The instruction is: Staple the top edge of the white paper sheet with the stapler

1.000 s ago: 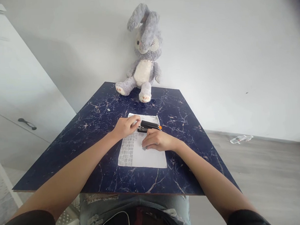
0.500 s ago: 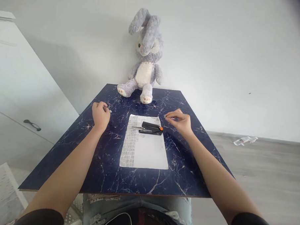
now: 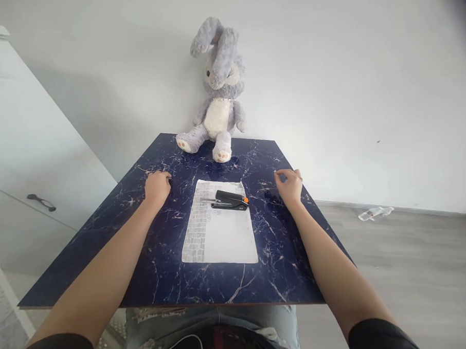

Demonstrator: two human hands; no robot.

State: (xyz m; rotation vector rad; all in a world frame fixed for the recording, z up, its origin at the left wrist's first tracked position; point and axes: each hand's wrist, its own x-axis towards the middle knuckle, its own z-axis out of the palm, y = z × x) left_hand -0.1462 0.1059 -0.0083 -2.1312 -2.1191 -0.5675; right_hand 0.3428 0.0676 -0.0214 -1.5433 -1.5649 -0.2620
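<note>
now the right hand (image 3: 290,186) sits farther from the stapler (image 3: 230,200).

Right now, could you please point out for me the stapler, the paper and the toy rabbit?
Stapler (image 3: 229,198): head view, on its black upper arm.
Paper (image 3: 228,241): head view, on its blank lower part.
Toy rabbit (image 3: 217,115): head view, on its white belly.

Black stapler (image 3: 229,201) — flat on paper (image 3: 228,241)

Blue tabletop (image 3: 222,285), white veins.
</note>
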